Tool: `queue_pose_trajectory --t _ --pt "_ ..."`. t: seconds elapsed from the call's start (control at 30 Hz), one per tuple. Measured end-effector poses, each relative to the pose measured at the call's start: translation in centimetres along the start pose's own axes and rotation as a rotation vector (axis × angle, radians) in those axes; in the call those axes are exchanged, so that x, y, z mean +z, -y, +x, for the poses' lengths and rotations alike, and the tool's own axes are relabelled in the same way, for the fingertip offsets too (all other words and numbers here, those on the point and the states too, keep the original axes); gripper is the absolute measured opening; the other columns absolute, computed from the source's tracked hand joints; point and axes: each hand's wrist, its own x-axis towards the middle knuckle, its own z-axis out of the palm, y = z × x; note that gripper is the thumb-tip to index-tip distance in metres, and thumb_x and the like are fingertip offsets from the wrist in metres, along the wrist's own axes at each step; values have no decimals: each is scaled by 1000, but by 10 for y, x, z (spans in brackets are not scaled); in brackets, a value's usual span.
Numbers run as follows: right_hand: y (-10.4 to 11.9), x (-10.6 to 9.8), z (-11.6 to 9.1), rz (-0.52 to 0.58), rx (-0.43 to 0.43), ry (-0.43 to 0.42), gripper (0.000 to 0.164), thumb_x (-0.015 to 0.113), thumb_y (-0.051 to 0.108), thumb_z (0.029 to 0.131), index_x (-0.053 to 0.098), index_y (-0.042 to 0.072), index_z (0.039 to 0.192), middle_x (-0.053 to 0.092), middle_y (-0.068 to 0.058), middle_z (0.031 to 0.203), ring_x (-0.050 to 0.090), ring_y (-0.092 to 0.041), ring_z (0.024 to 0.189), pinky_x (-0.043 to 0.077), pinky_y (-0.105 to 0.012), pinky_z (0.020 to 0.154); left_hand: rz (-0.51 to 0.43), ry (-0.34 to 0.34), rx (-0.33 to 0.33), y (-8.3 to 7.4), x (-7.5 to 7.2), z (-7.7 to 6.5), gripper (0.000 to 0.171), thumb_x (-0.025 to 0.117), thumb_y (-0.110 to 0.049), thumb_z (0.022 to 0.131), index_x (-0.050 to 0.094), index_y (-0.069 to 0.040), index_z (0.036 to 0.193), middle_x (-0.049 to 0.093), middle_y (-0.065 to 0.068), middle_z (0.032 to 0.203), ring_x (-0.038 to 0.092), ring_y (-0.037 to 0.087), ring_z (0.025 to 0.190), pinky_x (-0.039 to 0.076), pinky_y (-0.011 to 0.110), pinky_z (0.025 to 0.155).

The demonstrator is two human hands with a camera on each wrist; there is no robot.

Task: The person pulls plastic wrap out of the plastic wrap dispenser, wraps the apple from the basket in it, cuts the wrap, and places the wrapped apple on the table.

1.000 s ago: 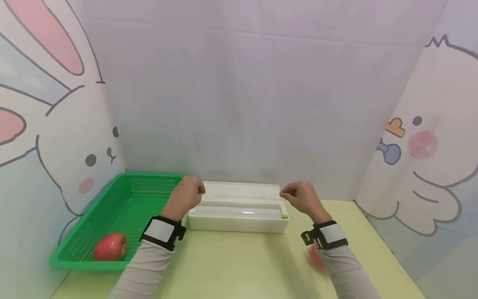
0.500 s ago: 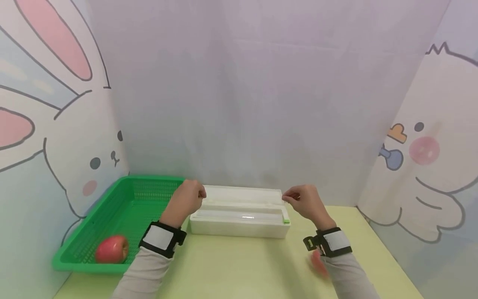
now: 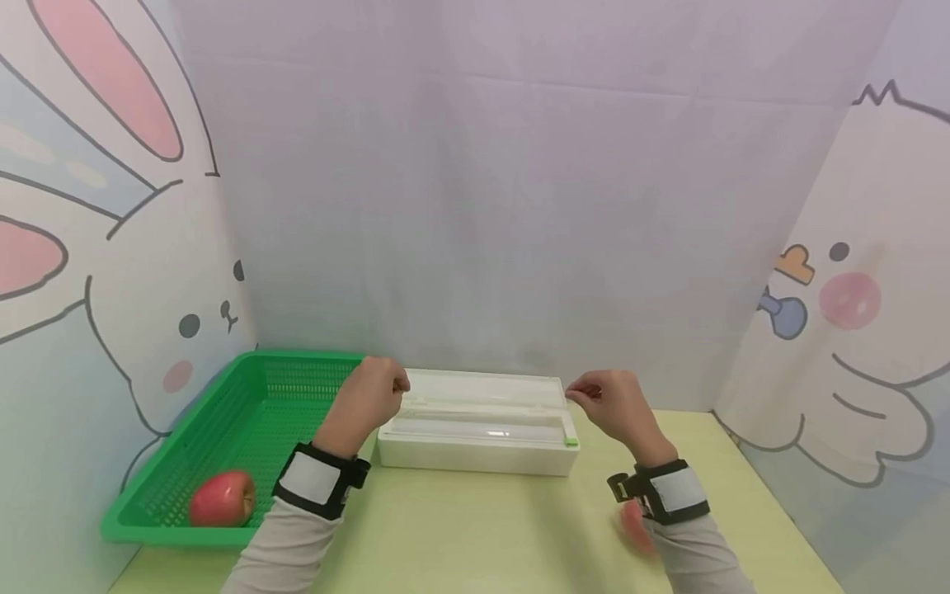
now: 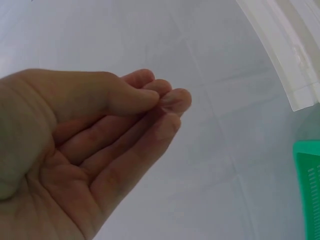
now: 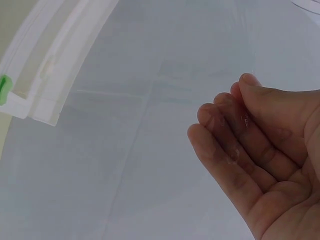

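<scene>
A white cling film box point(image 3: 475, 459) stands on the table with its lid point(image 3: 486, 386) raised and a roll of clear film point(image 3: 460, 428) inside. Above its left end my left hand point(image 3: 369, 400) pinches with thumb and fingertips. Past the right end, my right hand point(image 3: 612, 408) pinches the same way. Faint glints of clear cling film point(image 5: 245, 121) show across the right fingers in the right wrist view. At the left fingertips in the left wrist view there is a similar shine. The sheet between the hands is too transparent to trace.
A green basket point(image 3: 174, 535) holding a red apple point(image 3: 223, 499) is on the left, beside the box. A reddish round thing point(image 3: 633, 528) lies partly hidden under the right forearm. A pale curtain point(image 3: 475, 206) hangs behind, with printed side walls.
The head view has shifted slightly. My hands keep their pinch above the box, with the right one a little farther to the right now.
</scene>
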Motion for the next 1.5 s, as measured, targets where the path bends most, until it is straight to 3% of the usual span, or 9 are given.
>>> queue_pose_trajectory --t 0.63,0.8,0.9,1.0,1.07,1.17,1.27,1.37,1.5 --pt "10 -14 -2 -6 -33 -49 6 73 11 83 75 6 80 74 -5 75 68 -16 66 55 -27 62 13 -56 21 -9 -14 -7 29 53 13 82 76 -2 92 73 20 98 68 25 74 56 34 68" --pt "11 -19 1 1 -51 -65 6 73 10 83 75 6 79 73 -5 74 68 -17 66 56 -28 62 3 -87 38 -10 -18 -6 30 52 15 83 73 -6 77 73 18 91 34 9 59 31 27 59" --pt "13 -20 2 0 -62 -77 5 74 10 82 75 7 79 73 -4 74 68 -16 66 56 -28 63 -6 -89 38 -10 -19 -6 39 49 16 83 46 -13 57 48 4 58 18 10 61 19 28 60" --pt "15 -22 2 0 -71 -83 4 75 10 81 76 7 78 73 -3 73 69 -16 66 56 -27 62 -17 -85 38 -10 -19 -7 48 46 17 82 19 -19 65 14 -4 63 10 12 64 13 29 62" --pt "18 -25 1 0 -74 -84 4 75 9 81 76 8 78 74 -3 73 69 -16 65 56 -26 62 -17 -86 39 -11 -21 -7 48 46 17 82 16 -19 69 9 -4 68 9 12 65 11 29 62" --pt "20 -29 2 1 -72 -81 4 74 7 81 76 9 78 73 -3 73 69 -15 65 55 -26 61 -12 -94 37 -12 -23 -7 44 46 16 83 24 -17 64 15 -4 65 11 12 64 12 28 61" --pt "22 -33 3 -7 -76 -82 3 75 7 80 76 9 77 73 -3 72 68 -15 64 55 -25 61 -7 -106 34 -13 -25 -7 36 47 15 83 48 -12 60 37 0 58 17 11 62 16 27 58" --pt "22 -35 4 -22 -87 -85 5 75 9 81 75 8 77 73 -3 72 68 -14 64 55 -25 61 -4 -118 35 -14 -27 -8 32 48 15 82 68 -8 72 63 8 70 24 10 60 22 26 57" --pt "23 -38 3 -29 -93 -81 5 74 10 81 75 7 77 73 -2 72 67 -13 64 54 -24 61 2 -119 37 -16 -29 -10 29 50 13 83 72 -5 77 66 11 72 32 9 58 26 25 58"
